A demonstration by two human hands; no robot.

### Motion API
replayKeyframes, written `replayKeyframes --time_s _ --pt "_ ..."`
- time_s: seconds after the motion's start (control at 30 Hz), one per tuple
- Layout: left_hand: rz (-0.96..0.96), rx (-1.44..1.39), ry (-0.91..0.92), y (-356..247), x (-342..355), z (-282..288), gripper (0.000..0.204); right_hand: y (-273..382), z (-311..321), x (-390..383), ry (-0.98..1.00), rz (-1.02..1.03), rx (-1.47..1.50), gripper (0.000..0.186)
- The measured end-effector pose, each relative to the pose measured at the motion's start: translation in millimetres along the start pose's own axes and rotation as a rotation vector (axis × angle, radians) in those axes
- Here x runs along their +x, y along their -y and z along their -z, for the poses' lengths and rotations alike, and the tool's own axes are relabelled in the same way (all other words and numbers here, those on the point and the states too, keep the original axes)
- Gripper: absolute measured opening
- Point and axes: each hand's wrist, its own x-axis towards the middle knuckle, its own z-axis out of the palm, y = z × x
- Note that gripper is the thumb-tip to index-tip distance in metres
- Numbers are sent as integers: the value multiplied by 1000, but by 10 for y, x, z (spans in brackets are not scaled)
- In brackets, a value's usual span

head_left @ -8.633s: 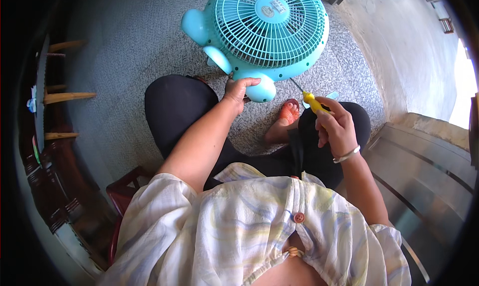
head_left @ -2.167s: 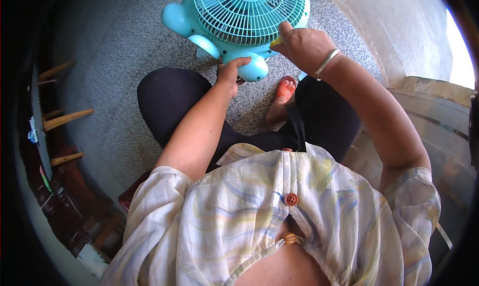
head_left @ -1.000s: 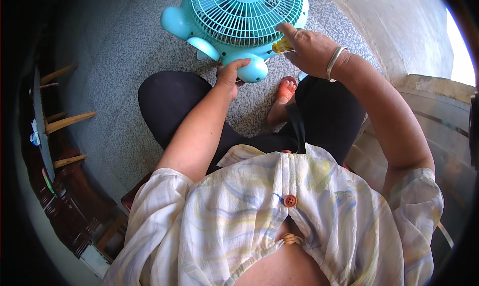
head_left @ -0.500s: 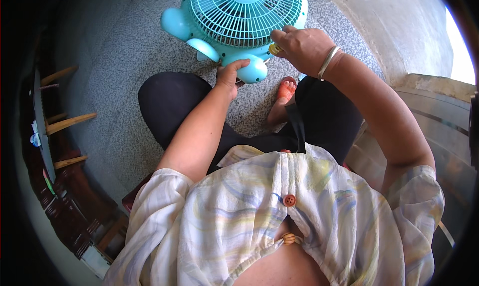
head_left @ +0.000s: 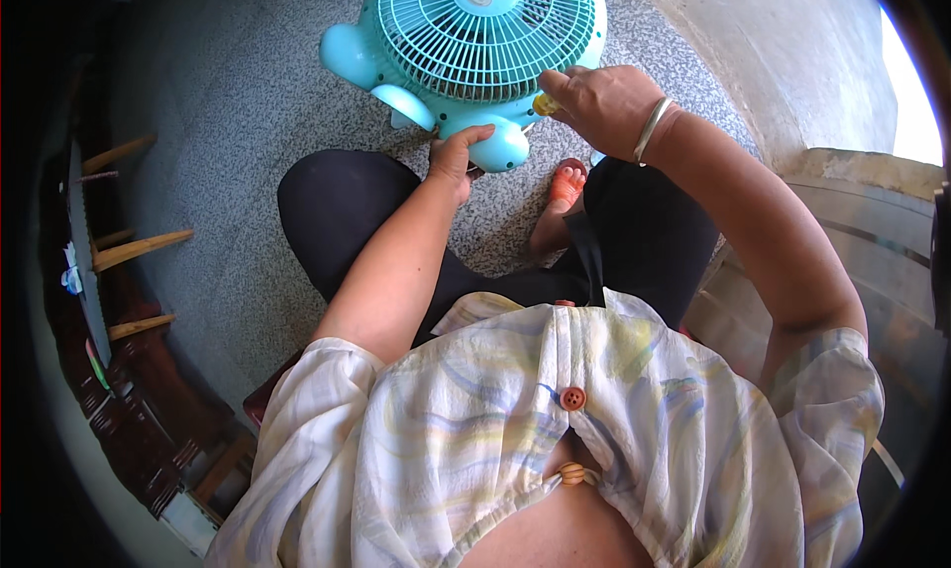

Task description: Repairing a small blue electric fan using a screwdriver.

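Note:
A turquoise fan (head_left: 436,48) with a round slatted grille and rounded lobes along its rim is at the top of the view, in front of my knees. My left hand (head_left: 454,164) is closed around the nearest lobe (head_left: 498,146), thumb on top and the other fingers hidden beneath. At the fan's near right rim, my right hand (head_left: 606,104) is closed around a yellow-handled screwdriver (head_left: 544,104). Only a bit of its handle shows past the fingers, and its tip cannot be made out.
Speckled grey floor (head_left: 233,211) lies under the fan. My foot in a red sandal (head_left: 568,184) is just below the right hand. Wooden furniture with jutting legs (head_left: 144,249) lines the left side. A pale ledge (head_left: 872,170) and greyish panels stand on the right.
My right hand has turned slightly and sits a little lower at the fan's rim. My left hand keeps its hold on the lobe. The fan appears slightly lower in view.

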Motion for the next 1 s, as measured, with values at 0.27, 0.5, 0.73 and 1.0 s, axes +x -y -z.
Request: replayKeyframes --time_s 0.27,0.5,0.73,1.0 --pt "-3 1 -21 -11 0 -16 50 24 -145 14 -98 -218 58 34" --pt "8 -6 -26 -25 -41 -17 49 29 -53 -18 16 -8 30 37" --pt "-26 0 -39 -5 -59 -48 49 122 -185 21 -172 -162 40 37" --pt "3 17 -9 -20 -35 -51 49 64 -74 -266 -408 -247 67 40"
